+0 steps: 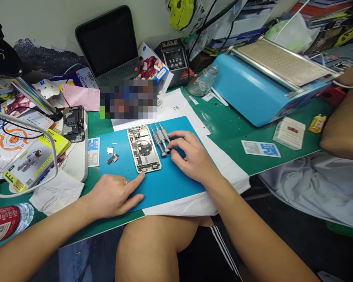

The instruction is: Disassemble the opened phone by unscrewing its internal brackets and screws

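Observation:
An opened phone [144, 149] lies on the blue mat [123, 192], its inner parts exposed. My left hand [114, 194] rests at its lower end; the index finger is stretched out to the phone's bottom edge, the thumb points out below, and the other fingers are curled. To the right of the phone, three grey screwdrivers [161, 138] lie side by side. My right hand [190, 156] is beside their handles with fingers bent and apart, fingertips at the rightmost one; I see no firm grip. Small loose phone parts [113, 158] lie left of the phone.
Another opened phone [73, 123] lies on a white device at the left. A yellow battery box [37, 160] and a bottle [10, 223] are nearby. A dark-screened tablet [108, 43] stands behind. A blue machine [247, 90], glass jar [204, 80] and small white box [290, 133] are right. Another person's arm [345, 117] shows.

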`<action>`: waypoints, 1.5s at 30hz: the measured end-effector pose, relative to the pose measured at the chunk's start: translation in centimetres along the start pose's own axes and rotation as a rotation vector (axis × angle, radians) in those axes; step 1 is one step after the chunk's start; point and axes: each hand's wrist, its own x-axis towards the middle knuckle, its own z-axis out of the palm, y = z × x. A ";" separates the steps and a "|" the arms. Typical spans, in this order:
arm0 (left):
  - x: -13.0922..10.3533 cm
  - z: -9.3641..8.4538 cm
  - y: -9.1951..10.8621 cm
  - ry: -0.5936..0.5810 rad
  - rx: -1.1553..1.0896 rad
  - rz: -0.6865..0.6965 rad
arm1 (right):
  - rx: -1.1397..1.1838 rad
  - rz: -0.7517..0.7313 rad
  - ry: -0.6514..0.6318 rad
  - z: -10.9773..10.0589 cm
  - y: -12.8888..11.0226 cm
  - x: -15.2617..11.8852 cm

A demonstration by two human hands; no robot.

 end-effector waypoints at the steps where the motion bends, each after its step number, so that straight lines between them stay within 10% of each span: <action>1: 0.0 0.0 0.0 0.003 0.000 -0.001 | -0.001 -0.001 -0.007 0.0 0.0 0.0; 13: 0.0 0.0 0.0 0.017 -0.007 -0.005 | 0.043 -0.040 0.008 -0.1 0.3 -0.1; 34: 0.0 0.0 0.0 -0.017 0.001 -0.008 | 0.931 0.207 0.265 -0.6 -0.1 0.2; 45: -0.1 -0.1 0.0 -0.034 -0.001 -0.013 | 0.841 0.256 0.306 -0.8 -0.9 1.9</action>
